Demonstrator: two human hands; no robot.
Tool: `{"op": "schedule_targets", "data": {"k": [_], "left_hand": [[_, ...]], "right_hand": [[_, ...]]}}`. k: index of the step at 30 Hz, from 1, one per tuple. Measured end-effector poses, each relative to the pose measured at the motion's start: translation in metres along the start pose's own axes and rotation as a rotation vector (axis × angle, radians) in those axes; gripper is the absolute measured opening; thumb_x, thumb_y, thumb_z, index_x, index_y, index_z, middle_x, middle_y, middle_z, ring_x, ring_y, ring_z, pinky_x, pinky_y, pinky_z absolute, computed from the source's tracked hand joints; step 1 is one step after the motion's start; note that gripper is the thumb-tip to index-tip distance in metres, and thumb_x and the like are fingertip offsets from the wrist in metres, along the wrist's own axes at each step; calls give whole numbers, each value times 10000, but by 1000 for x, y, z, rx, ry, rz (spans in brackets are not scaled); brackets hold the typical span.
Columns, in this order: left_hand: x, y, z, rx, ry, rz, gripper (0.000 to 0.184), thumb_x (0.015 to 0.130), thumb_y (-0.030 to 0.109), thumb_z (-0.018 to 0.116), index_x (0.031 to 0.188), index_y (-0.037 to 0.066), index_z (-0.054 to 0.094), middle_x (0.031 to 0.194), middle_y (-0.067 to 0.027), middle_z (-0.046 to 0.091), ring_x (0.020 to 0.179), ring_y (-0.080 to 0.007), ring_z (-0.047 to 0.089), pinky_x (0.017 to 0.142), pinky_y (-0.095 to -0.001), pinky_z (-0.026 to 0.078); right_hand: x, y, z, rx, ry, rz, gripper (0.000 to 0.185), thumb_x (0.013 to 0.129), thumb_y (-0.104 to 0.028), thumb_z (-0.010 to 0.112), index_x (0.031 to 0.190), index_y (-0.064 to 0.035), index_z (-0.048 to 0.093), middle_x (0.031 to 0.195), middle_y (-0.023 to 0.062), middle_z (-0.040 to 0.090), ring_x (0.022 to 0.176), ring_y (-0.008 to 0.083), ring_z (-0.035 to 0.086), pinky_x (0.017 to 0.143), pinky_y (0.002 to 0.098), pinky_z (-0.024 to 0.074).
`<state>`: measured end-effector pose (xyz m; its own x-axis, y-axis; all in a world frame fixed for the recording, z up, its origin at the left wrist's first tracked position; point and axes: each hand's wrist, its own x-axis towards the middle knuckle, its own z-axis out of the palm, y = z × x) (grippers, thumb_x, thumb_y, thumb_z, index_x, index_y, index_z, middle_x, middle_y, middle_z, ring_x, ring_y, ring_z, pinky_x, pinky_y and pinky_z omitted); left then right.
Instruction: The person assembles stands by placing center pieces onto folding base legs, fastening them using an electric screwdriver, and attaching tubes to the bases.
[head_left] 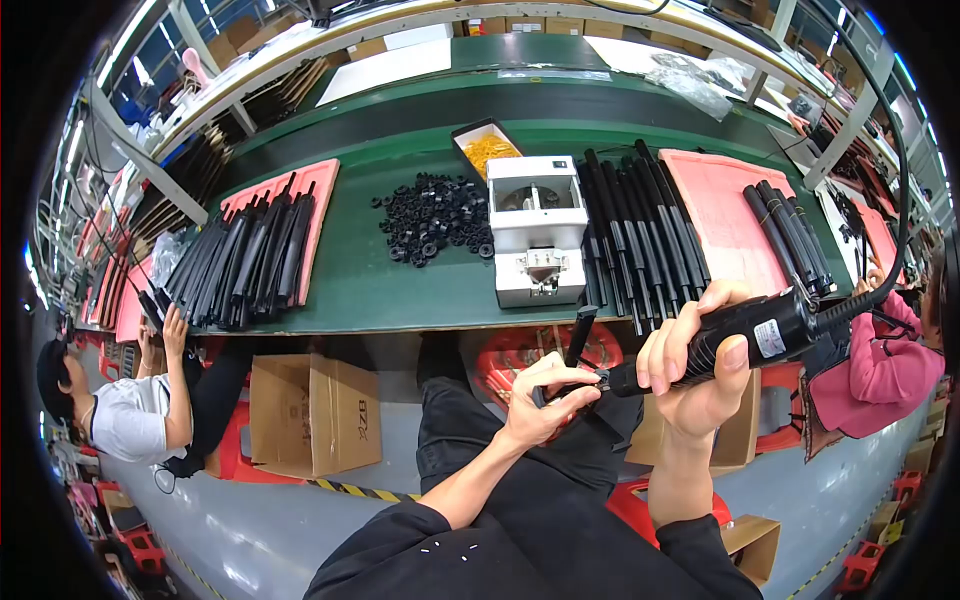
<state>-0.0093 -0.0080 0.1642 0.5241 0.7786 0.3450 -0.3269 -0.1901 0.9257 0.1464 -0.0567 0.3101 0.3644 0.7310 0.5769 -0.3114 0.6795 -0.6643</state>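
Note:
My right hand (695, 375) is wrapped round a black corded electric screwdriver (755, 335), held sideways with its tip pointing left. My left hand (540, 400) pinches a slim black part (580, 340) in front of my lap. The screwdriver's tip meets that part right by my left fingertips; the exact contact is hidden by the fingers. Beyond my hands, a white screw feeder (540, 225) stands at the table's front edge. Several long black tubes (635, 235) lie just to its right.
Small black round parts (435, 215) are heaped left of the feeder, near a box of yellow pieces (488, 150). More black tubes (245, 255) rest on pink foam (320, 215). Co-workers sit at left (135, 415) and right (880, 365). A cardboard box (315, 415) stands below.

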Motion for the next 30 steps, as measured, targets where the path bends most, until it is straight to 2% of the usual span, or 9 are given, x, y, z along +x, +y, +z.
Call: {"op": "schedule_targets", "data": {"k": [14, 18, 19, 23, 30], "left_hand": [[0, -4, 0, -20, -7, -18, 241, 794, 32, 867, 1024, 93, 824, 752, 32, 486, 675, -88, 395, 615, -224, 301], [-1, -5, -1, -26, 22, 9, 235, 793, 17, 857, 1016, 80, 820, 757, 28, 487, 686, -95, 395, 624, -227, 305], [0, -4, -1, -32, 14, 8, 235, 793, 17, 857, 1016, 80, 820, 757, 28, 487, 686, -95, 395, 624, -227, 305], [0, -2, 0, -2, 34, 2, 217, 797, 13, 851, 1004, 68, 814, 760, 26, 487, 693, -100, 393, 630, -231, 309], [-1, -2, 0, 3, 33, -3, 253, 793, 16, 854, 1036, 67, 805, 764, 28, 470, 693, -98, 385, 635, -230, 308]], "right_hand": [[-1, 5, 2, 23, 40, -3, 426, 1037, -388, 606, 1218, -46, 427, 591, 66, 508, 407, 166, 491, 412, 287, 437], [0, 2, 10, 109, 120, 21, 377, 929, -155, 655, 1196, -6, 434, 608, 99, 556, 427, 148, 475, 427, 271, 443], [1, 2, 10, 102, 125, 17, 377, 929, -155, 655, 1196, -6, 434, 608, 99, 556, 427, 148, 475, 427, 271, 443], [0, 0, 6, -17, 43, 2, 431, 1014, -357, 644, 1202, -30, 434, 592, 85, 530, 411, 167, 492, 409, 285, 431], [0, 1, 11, -32, 58, 7, 438, 996, -329, 664, 1200, -22, 428, 596, 91, 540, 414, 165, 495, 407, 282, 435]]}}
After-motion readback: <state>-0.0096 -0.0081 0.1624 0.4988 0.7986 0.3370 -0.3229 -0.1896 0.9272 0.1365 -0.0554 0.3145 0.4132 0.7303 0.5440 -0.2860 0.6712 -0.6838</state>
